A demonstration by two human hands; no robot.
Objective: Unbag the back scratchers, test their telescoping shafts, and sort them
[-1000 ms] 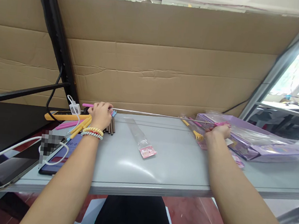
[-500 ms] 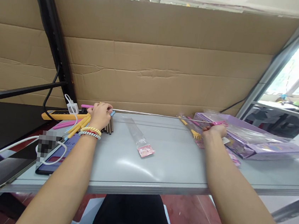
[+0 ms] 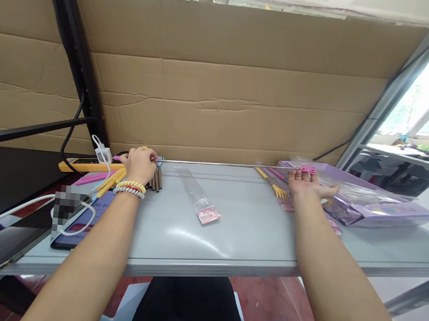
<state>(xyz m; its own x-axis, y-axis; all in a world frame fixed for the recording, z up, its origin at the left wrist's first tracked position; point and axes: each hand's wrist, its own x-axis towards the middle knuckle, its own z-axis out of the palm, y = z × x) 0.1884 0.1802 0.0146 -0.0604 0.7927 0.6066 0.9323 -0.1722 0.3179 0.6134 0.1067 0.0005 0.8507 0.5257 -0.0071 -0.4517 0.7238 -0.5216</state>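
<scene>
My left hand [image 3: 140, 163] is closed round the pink handle of a long, thin metal telescopic rod [image 3: 221, 165] stretched out level above the grey table [image 3: 230, 233]. The rod ends in a small pink claw head [image 3: 307, 169] at the right. My right hand [image 3: 306, 184] sits just under that pink head with its fingers spread apart, touching or nearly touching it. Beaded bracelets circle my left wrist.
A clear sleeve with a pink card [image 3: 202, 202] lies mid-table. Yellow and pink scratchers [image 3: 112, 180] and brown rods [image 3: 156, 180] lie by my left hand, another yellow scratcher [image 3: 275, 185] near my right. Purple packaged boxes [image 3: 363, 199] sit right; phones with cables [image 3: 18, 237] left. Cardboard stands behind.
My right hand has let go of the pink claw head and spread its fingers beneath it. The rod stays stretched out and my left hand keeps its hold.
</scene>
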